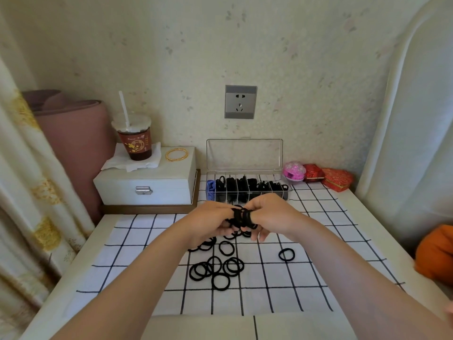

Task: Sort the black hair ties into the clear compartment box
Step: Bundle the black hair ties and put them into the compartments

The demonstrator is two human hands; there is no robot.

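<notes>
Black hair ties (241, 217) bunched between left hand (208, 223), right hand (269, 217)

At the centre of the frame, the left hand (210, 220) and right hand (269, 217) meet over a checked cloth (137, 261), both pinching a bunch of black hair ties (241, 217). Loose ties (215, 266) lie just below, 1 single tie (286, 254) apart at right. Above the hands, the clear compartment box (245, 185) stands open, most compartments holding black ties.
</notes>
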